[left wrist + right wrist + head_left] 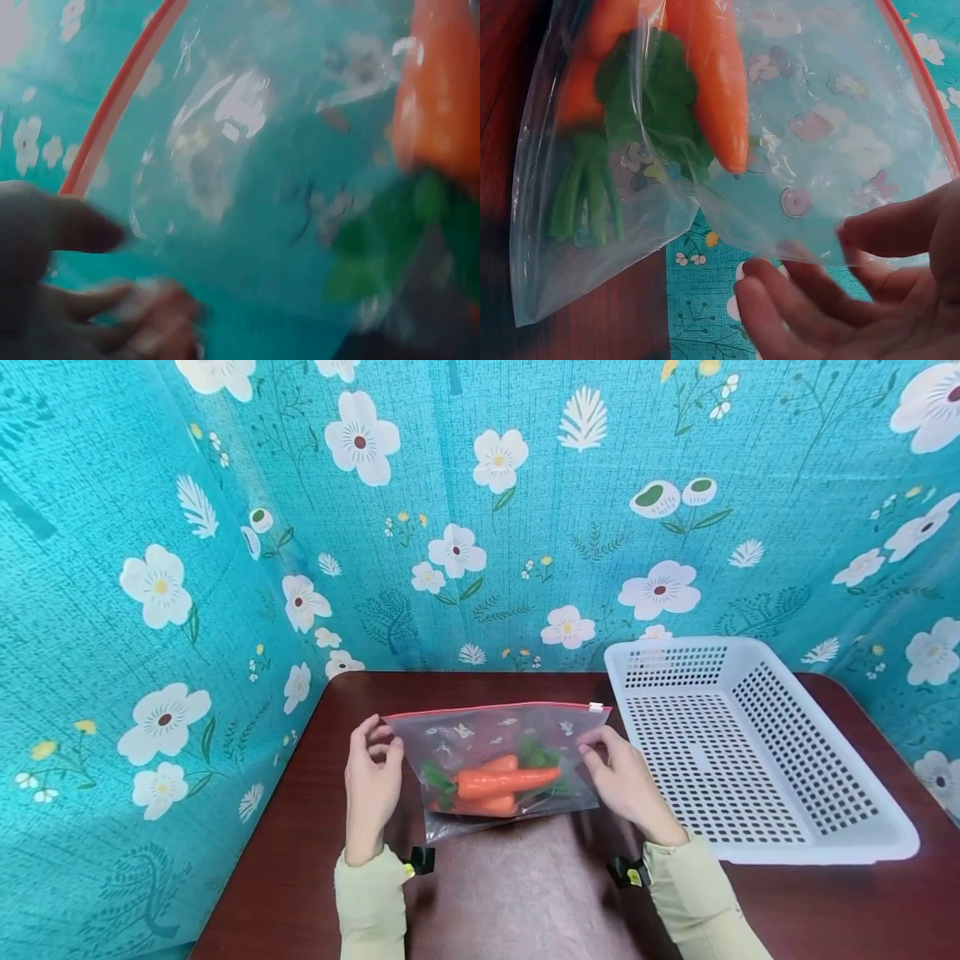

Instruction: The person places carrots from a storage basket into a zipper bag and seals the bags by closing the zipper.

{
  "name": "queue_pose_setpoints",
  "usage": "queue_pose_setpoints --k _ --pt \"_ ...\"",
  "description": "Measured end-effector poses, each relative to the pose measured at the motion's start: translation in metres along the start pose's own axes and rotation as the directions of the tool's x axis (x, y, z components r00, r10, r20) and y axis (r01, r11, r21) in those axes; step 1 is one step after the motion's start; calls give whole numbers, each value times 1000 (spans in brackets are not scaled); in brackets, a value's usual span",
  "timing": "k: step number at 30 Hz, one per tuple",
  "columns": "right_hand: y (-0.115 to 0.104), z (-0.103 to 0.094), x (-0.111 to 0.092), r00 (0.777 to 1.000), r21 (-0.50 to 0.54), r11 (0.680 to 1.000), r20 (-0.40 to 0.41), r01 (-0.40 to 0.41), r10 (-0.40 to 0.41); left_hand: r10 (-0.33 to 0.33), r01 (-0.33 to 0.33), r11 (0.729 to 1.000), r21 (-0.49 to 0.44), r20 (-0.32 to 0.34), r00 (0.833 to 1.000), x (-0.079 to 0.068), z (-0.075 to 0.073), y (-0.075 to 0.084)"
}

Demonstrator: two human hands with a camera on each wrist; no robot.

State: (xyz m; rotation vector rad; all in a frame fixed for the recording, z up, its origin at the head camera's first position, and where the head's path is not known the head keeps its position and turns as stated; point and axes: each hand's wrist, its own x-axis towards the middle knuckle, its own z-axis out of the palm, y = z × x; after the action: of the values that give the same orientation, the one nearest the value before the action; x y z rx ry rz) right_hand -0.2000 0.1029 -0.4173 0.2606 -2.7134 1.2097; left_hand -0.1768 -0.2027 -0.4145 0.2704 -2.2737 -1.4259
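A clear zipper bag (450,739) with a red strip (487,705) along its top hangs upright over the table. A white slider (596,707) sits at the strip's right end. Inside lie orange carrots (506,783) with green leafy tops (649,90), gathered low in the bag. My left hand (372,785) pinches the bag's left edge just under the top corner; its fingers (90,225) look blurred in the left wrist view. On the other side my right hand (626,781) pinches the right edge between thumb and fingers, lower than the slider.
A white perforated plastic basket (817,735) stands on the right of the dark reddish-brown table (300,827), close to my right hand. Behind and to the left hangs a turquoise flowered cloth (480,568).
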Motion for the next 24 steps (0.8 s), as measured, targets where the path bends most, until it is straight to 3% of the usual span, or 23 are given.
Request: queue_pose_setpoints --k 2,4,6,7,9,12,16,20,24 --pt "1 1 0 1000 3 1000 -11 16 -16 -54 29 984 175 138 989 0 -3 -7" --pt "1 1 0 999 12 999 -19 30 -30 -74 -13 953 303 273 959 0 -6 -13" --pt "0 1 0 999 28 999 -24 43 -42 -88 -53 934 353 371 925 -1 -7 -17" --pt "0 1 0 998 34 998 -25 51 -50 -85 -67 932 357 393 915 -1 -7 -19" --pt "-1 1 -1 998 51 996 -23 66 -65 -58 -91 934 345 399 915 0 -7 -21" --pt "-2 0 0 997 93 993 -15 77 -76 -24 -95 943 318 350 937 0 -8 -20" --pt "-9 -5 0 999 197 980 23 38 -43 -18 -71 958 277 308 951 0 -9 -16" --pt "-12 -9 0 999 146 988 -26 50 -47 -38 -33 974 224 303 952 0 -8 -15" --pt "-7 -3 4 992 42 997 -107 66 -61 -27 -46 973 226 312 950 0 -2 -15"
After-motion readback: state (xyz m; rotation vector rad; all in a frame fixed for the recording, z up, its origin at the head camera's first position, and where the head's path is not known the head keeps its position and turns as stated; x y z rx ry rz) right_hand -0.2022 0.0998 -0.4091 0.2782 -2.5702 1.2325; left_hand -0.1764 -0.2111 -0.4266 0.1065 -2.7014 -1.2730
